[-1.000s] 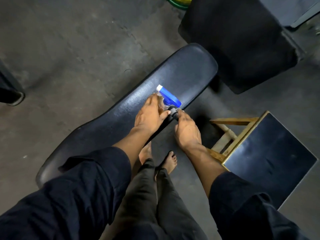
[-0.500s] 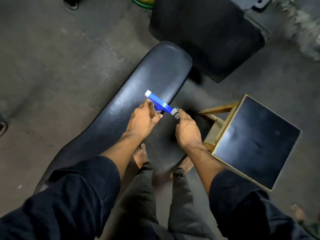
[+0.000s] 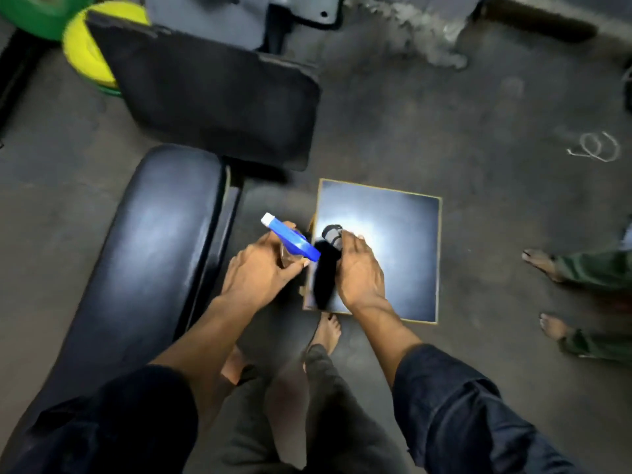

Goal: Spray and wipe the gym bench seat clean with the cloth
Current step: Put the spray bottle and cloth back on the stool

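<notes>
A: Where do the arms lie?
B: Both forearms, bare below dark rolled sleeves, rise from the lower edge toward the frame's centre.
A: The left hand (image 3: pixel 261 268)?
B: Left of centre, fingers curled in a grip, knuckles up.
A: The right hand (image 3: pixel 357 271)?
B: Right of centre, palm down, fingers curled in a grasp, just beside the left.

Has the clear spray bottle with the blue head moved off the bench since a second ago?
Yes. The clear spray bottle with the blue head, gripped by the left hand, was over the black padded bench seat; now it sits rightward, beside the black-topped wooden stool.
</notes>
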`<state>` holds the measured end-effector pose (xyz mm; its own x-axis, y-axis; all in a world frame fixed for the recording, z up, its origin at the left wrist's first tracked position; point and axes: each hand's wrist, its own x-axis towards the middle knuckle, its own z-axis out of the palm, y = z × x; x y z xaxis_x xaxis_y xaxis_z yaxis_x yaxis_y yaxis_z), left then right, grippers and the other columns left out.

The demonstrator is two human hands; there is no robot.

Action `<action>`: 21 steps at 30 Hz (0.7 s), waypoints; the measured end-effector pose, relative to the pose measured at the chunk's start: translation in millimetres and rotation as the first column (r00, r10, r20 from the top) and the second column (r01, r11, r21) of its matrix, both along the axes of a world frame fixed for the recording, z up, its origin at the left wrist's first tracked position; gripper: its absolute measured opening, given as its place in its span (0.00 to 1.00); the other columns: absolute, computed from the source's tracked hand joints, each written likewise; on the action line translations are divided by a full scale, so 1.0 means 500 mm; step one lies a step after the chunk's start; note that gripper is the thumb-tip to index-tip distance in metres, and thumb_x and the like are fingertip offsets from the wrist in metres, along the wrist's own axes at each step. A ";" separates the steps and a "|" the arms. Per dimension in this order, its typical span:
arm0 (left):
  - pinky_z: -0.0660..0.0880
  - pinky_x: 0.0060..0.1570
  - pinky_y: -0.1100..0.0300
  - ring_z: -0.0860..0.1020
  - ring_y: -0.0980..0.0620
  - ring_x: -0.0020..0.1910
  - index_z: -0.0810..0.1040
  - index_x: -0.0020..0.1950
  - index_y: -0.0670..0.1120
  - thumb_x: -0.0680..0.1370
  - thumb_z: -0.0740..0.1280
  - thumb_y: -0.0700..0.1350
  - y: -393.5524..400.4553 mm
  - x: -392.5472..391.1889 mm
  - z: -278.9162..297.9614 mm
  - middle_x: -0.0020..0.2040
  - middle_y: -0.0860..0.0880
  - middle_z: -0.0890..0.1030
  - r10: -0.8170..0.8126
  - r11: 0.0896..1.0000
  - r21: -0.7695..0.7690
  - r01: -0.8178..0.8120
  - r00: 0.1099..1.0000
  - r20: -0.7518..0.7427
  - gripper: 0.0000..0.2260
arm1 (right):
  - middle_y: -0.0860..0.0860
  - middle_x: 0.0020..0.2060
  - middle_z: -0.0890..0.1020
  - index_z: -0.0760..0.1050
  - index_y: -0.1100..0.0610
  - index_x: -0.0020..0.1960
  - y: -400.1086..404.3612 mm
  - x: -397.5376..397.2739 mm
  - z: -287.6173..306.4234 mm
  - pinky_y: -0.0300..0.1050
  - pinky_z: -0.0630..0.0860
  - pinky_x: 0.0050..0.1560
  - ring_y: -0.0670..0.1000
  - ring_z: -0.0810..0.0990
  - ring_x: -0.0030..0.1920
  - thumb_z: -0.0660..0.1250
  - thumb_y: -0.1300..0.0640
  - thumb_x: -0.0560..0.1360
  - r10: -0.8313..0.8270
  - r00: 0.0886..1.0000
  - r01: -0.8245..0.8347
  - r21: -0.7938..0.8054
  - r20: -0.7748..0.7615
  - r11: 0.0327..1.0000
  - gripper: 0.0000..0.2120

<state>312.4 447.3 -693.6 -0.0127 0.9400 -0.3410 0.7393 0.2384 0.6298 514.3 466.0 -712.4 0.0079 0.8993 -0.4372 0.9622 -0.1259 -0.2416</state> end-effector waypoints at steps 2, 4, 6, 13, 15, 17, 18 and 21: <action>0.80 0.55 0.49 0.84 0.40 0.60 0.66 0.68 0.70 0.71 0.70 0.67 0.027 0.059 0.003 0.61 0.56 0.86 -0.062 0.998 0.002 0.062 0.998 0.006 0.27 | 0.58 0.78 0.71 0.64 0.59 0.80 0.008 0.064 -0.008 0.53 0.64 0.80 0.59 0.67 0.82 0.56 0.65 0.85 -0.032 0.999 0.032 -0.006 0.004 0.999 0.23; 0.78 0.48 0.52 0.84 0.42 0.55 0.68 0.63 0.69 0.70 0.69 0.68 0.053 0.119 0.002 0.53 0.58 0.85 -0.120 0.993 0.026 0.120 0.993 0.005 0.23 | 0.57 0.79 0.71 0.65 0.59 0.79 0.016 0.124 -0.021 0.53 0.64 0.81 0.59 0.65 0.82 0.54 0.64 0.86 -0.075 0.997 0.075 0.013 -0.006 0.997 0.22; 0.74 0.44 0.55 0.83 0.43 0.51 0.67 0.61 0.67 0.70 0.68 0.67 0.075 0.176 0.002 0.56 0.62 0.79 -0.163 0.985 0.060 0.162 0.987 0.010 0.22 | 0.56 0.79 0.72 0.65 0.58 0.79 0.023 0.175 -0.038 0.53 0.64 0.82 0.59 0.64 0.83 0.54 0.63 0.86 -0.114 0.993 0.115 0.027 -0.028 0.993 0.22; 0.77 0.49 0.52 0.85 0.37 0.53 0.66 0.61 0.63 0.69 0.66 0.67 0.120 0.287 -0.032 0.53 0.50 0.86 -0.253 0.966 0.059 0.252 0.967 0.009 0.24 | 0.54 0.86 0.59 0.56 0.56 0.86 0.028 0.281 -0.097 0.54 0.48 0.87 0.58 0.51 0.88 0.48 0.62 0.88 -0.101 0.995 0.100 -0.040 -0.016 0.994 0.26; 0.76 0.48 0.52 0.85 0.35 0.52 0.67 0.63 0.61 0.69 0.66 0.66 0.125 0.308 -0.038 0.53 0.48 0.87 -0.279 0.957 0.071 0.281 0.960 -0.027 0.24 | 0.54 0.87 0.56 0.53 0.57 0.86 0.029 0.291 -0.115 0.55 0.46 0.87 0.58 0.48 0.88 0.47 0.62 0.88 -0.058 0.998 0.058 -0.066 0.003 0.996 0.27; 0.75 0.47 0.53 0.84 0.35 0.52 0.67 0.64 0.61 0.71 0.67 0.64 0.126 0.321 -0.043 0.54 0.48 0.86 -0.305 0.949 0.063 0.308 0.951 -0.056 0.23 | 0.54 0.88 0.54 0.51 0.57 0.87 0.025 0.290 -0.134 0.55 0.45 0.87 0.57 0.47 0.88 0.46 0.63 0.88 -0.025 1.000 0.026 -0.092 0.016 0.995 0.27; 0.77 0.48 0.52 0.84 0.36 0.54 0.66 0.65 0.62 0.72 0.67 0.63 0.127 0.324 -0.044 0.56 0.48 0.86 -0.317 0.946 0.055 0.321 0.946 -0.065 0.23 | 0.54 0.88 0.52 0.50 0.57 0.87 0.022 0.288 -0.140 0.55 0.45 0.87 0.57 0.46 0.88 0.45 0.63 0.88 -0.004 1.000 0.007 -0.097 0.029 0.995 0.28; 0.80 0.55 0.47 0.83 0.36 0.59 0.67 0.68 0.63 0.75 0.70 0.60 0.131 0.333 -0.057 0.62 0.49 0.85 -0.332 0.942 0.008 0.335 0.937 -0.111 0.24 | 0.54 0.88 0.51 0.48 0.58 0.88 0.012 0.289 -0.160 0.55 0.47 0.87 0.58 0.46 0.88 0.45 0.65 0.88 0.020 1.000 -0.018 -0.130 0.019 0.991 0.28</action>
<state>479.1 512.8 -722.3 0.2685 0.9049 -0.3303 0.8366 -0.0490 0.5457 658.8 471.8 -792.6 0.0016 0.8349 -0.5504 0.9692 -0.1367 -0.2046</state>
